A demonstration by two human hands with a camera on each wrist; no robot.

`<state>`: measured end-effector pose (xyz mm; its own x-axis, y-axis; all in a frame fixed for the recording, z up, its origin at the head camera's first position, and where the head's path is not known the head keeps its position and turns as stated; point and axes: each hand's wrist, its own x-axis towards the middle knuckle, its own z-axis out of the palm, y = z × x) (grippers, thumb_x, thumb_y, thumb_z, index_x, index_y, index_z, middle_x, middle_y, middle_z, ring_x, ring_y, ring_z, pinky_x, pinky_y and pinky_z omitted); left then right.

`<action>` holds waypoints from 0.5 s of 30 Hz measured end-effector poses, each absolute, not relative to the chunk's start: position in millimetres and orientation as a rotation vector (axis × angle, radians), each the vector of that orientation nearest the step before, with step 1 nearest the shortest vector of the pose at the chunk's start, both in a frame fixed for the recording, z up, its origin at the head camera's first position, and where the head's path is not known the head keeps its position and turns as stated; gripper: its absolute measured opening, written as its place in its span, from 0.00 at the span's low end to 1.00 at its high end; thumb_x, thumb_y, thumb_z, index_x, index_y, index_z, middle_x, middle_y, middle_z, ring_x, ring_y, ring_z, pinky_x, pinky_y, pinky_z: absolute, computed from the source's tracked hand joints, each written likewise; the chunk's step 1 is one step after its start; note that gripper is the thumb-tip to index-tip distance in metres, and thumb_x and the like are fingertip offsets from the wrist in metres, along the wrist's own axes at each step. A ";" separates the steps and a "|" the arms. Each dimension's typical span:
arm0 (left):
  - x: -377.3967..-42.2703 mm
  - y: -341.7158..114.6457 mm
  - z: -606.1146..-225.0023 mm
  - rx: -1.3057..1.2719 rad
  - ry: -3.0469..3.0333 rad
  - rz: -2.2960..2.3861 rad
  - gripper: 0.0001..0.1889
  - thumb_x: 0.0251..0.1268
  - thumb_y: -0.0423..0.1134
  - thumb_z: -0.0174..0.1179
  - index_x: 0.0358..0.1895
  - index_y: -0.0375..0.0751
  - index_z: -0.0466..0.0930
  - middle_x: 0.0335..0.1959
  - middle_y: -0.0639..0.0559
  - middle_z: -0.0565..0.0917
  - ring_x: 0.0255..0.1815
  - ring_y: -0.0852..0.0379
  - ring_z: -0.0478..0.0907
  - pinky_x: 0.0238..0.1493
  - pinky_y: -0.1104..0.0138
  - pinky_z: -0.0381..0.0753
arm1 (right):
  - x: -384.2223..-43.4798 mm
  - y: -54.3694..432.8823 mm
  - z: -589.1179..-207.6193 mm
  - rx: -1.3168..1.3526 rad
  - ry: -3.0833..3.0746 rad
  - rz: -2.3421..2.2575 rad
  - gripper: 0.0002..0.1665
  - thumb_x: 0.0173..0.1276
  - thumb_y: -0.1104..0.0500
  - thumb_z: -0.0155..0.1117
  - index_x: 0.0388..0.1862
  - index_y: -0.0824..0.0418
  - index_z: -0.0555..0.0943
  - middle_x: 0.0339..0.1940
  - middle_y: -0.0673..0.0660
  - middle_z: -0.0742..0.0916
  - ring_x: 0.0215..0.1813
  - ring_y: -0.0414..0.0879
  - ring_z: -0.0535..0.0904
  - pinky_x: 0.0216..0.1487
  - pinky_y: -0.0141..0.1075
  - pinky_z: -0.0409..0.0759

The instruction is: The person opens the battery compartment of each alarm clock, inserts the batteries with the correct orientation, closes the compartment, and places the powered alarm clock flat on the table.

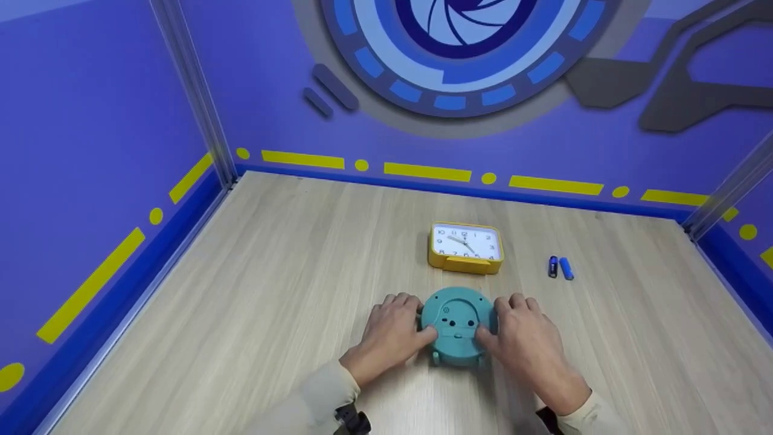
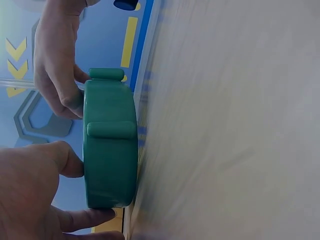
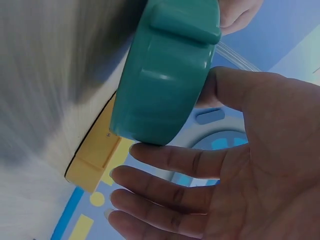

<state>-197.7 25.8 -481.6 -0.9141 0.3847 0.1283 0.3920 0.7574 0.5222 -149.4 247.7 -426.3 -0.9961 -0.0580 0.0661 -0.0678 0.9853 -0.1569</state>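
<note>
A round teal alarm clock [image 1: 457, 349] has its back turned up, showing small dark knobs, a cover panel and two stubby feet on the near side. My left hand [image 1: 392, 323] grips its left edge, thumb on the back and fingers along the side. On the opposite edge, my right hand [image 1: 531, 335] pinches it between thumb and index finger; in the right wrist view the other fingers extend free of the clock [image 3: 160, 85]. Just beyond stands a yellow rectangular clock [image 1: 465, 248], its white dial tilted upward.
Two small blue batteries, one darker [image 1: 553, 267] and one lighter [image 1: 566, 268], lie side by side to the right of the yellow clock. The wooden tabletop [image 1: 272, 260] is bounded by blue printed walls [image 1: 259, 90] at the back and sides.
</note>
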 end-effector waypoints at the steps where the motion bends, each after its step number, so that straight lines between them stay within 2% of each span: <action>1: -197.7 25.8 -481.4 -0.647 -2.934 -0.867 0.20 0.63 0.51 0.62 0.50 0.41 0.82 0.44 0.54 0.80 0.46 0.53 0.73 0.49 0.55 0.75 | -150.0 248.4 -426.8 0.106 -3.070 0.252 0.34 0.66 0.47 0.73 0.59 0.73 0.81 0.47 0.67 0.82 0.45 0.59 0.76 0.45 0.57 0.84; 7: -198.2 26.5 -480.4 -0.633 -2.945 -0.841 0.20 0.63 0.52 0.63 0.50 0.40 0.83 0.47 0.52 0.80 0.48 0.52 0.74 0.50 0.55 0.75 | -153.3 252.1 -429.7 0.139 -3.080 0.288 0.30 0.65 0.48 0.73 0.52 0.73 0.83 0.39 0.63 0.81 0.42 0.57 0.76 0.40 0.53 0.82; 15: -198.1 26.3 -480.6 -0.637 -2.950 -0.827 0.20 0.65 0.52 0.62 0.50 0.41 0.82 0.46 0.52 0.80 0.48 0.52 0.74 0.50 0.55 0.75 | -157.5 254.2 -434.1 0.134 -3.116 0.325 0.25 0.65 0.49 0.74 0.47 0.70 0.83 0.36 0.59 0.80 0.39 0.54 0.74 0.36 0.48 0.81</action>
<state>-198.1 26.3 -480.6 -0.9170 0.3806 0.1195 0.3873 0.7775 0.4956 -157.5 254.2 -434.1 -0.9964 -0.0840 0.0146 -0.0852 0.9749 -0.2059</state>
